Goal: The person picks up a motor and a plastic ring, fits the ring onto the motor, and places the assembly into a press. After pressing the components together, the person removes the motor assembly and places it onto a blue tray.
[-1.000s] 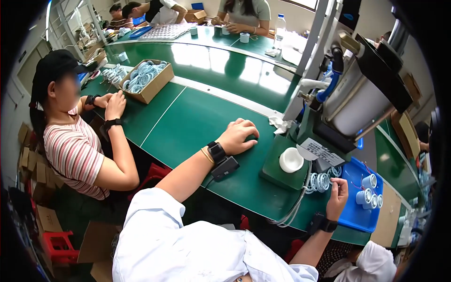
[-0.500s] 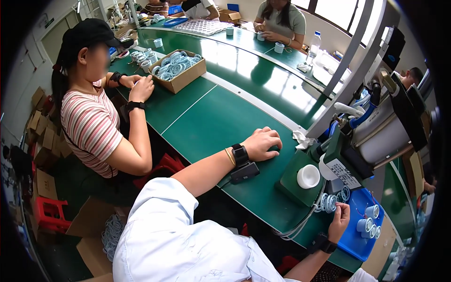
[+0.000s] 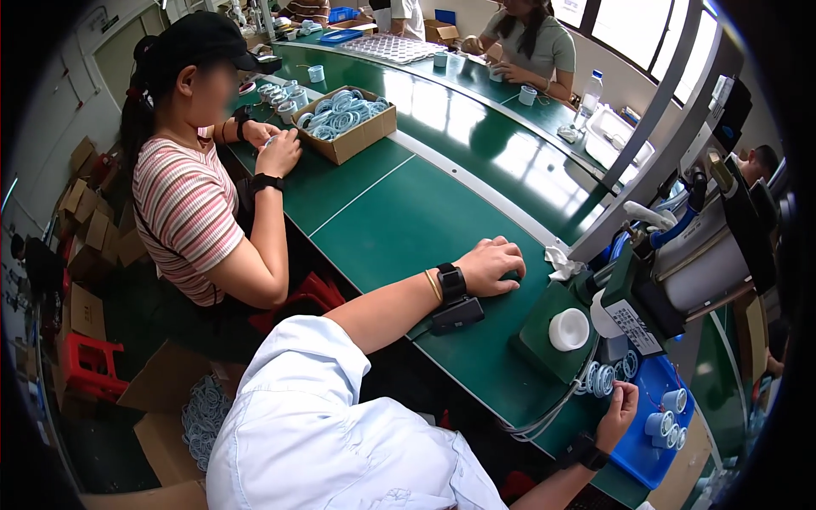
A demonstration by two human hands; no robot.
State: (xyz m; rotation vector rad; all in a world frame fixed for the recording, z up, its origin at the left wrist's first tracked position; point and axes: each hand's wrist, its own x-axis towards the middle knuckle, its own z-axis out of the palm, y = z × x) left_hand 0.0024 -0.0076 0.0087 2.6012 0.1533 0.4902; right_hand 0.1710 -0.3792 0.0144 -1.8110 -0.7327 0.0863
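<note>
My left hand [image 3: 495,266] rests on the green tabletop [image 3: 408,221], fingers spread and loosely bent, holding nothing that I can see. A black wrist strap with a small box sits behind it. Over at the right, my right hand [image 3: 618,415] pinches the edge of a light blue ring [image 3: 603,380], one of several rings standing in a row beside the machine base. A blue tray [image 3: 636,455] lies under and beyond that hand. Several light blue cups [image 3: 659,424] with thin red wires are in it.
A press-like machine [image 3: 697,268] stands at the right, a white round holder [image 3: 569,330] on its green base. Grey cables [image 3: 544,421] hang over the table edge. At the left a co-worker [image 3: 191,204] works beside a cardboard box [image 3: 365,143] of light blue rings.
The whole view has shifted slightly, so things appear farther right. My hands stay in nearly the same places, the right one still at the rings.
</note>
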